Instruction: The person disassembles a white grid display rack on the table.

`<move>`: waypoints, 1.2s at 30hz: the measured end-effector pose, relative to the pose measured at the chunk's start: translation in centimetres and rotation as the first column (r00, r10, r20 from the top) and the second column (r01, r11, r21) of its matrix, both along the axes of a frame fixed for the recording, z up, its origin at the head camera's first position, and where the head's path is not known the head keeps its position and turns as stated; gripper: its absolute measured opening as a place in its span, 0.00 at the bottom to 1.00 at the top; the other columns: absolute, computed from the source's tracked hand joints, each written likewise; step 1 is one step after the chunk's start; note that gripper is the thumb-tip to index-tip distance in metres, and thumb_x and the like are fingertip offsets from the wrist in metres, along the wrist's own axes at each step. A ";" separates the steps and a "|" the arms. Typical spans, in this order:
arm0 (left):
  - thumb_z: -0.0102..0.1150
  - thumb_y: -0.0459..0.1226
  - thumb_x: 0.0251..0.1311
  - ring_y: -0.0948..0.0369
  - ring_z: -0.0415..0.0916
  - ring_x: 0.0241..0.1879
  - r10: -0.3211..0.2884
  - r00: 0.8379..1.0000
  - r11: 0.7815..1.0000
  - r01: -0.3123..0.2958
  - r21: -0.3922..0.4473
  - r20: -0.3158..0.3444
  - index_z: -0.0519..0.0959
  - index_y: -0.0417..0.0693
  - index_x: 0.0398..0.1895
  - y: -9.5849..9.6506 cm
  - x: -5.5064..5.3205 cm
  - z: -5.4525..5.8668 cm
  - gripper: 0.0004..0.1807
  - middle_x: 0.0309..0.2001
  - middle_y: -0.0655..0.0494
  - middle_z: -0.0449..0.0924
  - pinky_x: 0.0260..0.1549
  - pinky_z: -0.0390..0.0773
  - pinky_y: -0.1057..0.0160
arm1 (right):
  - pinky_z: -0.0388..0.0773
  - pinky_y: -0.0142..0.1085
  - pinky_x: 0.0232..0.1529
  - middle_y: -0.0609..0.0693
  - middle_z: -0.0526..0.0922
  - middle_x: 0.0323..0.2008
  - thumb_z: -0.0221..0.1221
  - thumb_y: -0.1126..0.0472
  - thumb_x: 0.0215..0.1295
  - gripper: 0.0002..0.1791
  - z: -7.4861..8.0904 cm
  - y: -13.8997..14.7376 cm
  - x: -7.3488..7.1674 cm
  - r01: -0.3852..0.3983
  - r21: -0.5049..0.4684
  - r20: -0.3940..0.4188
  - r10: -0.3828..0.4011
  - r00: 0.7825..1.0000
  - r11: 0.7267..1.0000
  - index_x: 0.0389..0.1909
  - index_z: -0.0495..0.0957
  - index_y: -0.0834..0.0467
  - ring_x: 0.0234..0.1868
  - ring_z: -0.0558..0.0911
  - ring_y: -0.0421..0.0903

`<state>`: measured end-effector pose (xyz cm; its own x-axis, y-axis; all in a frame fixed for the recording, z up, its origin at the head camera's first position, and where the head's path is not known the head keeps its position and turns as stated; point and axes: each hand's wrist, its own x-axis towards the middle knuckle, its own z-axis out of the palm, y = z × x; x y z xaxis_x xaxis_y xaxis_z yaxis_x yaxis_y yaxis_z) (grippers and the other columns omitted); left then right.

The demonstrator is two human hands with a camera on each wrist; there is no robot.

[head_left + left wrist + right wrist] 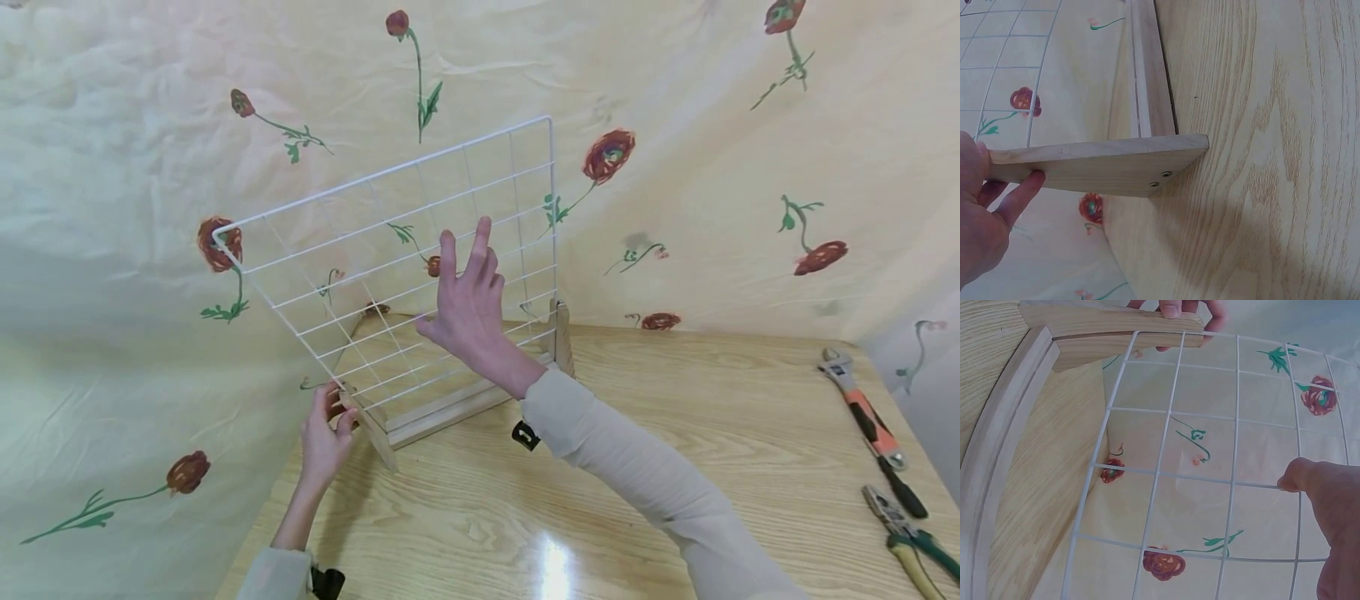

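A white wire grid panel point(420, 206) stands tilted in a wooden stand point(450, 417), which has an upright side piece at each end and long rails between them. My left hand point(324, 442) grips the upper end of the left side piece point(1097, 165), fingers and thumb on opposite faces. Two screw heads point(1160, 179) show near that piece's lower end. Before the middle of the panel, my right hand point(472, 308) is spread with fingers extended upward. Its thumb point(1300, 475) overlaps a wire crossing in the right wrist view. The right side piece point(562, 333) stands beyond my right forearm.
On the table point(675, 433), an adjustable wrench point(862, 408) with an orange and black handle lies at the right. A dark-handled tool point(903, 492) and pliers point(900, 525) lie nearer. A flower-printed cloth point(712, 167) hangs behind and left of the stand.
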<state>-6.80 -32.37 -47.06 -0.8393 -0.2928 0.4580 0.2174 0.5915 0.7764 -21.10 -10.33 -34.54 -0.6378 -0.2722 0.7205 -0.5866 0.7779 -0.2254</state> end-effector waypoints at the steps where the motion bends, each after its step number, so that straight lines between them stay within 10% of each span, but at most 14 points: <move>1: 0.58 0.13 0.55 0.34 0.80 0.41 0.000 1.000 1.000 0.000 0.002 0.000 0.68 0.28 0.57 0.0 0.0 0.0 0.25 0.48 0.26 0.78 0.32 0.86 0.73 | 0.81 0.50 0.32 0.74 0.28 0.72 0.80 0.40 0.31 0.74 0.1 0.0 0.0 0.000 0.001 0.000 0.000 1.000 1.000 0.72 0.39 0.57 0.61 0.64 0.72; 36: 0.58 0.14 0.58 0.34 0.80 0.44 0.007 0.999 1.000 -0.008 0.015 0.038 0.68 0.31 0.58 0.1 0.2 0.1 0.25 0.51 0.26 0.77 0.34 0.87 0.69 | 0.81 0.50 0.32 0.72 0.27 0.72 0.80 0.38 0.31 0.74 2.9 -0.2 0.1 0.026 0.030 0.000 -0.026 1.000 0.999 0.71 0.39 0.57 0.61 0.64 0.72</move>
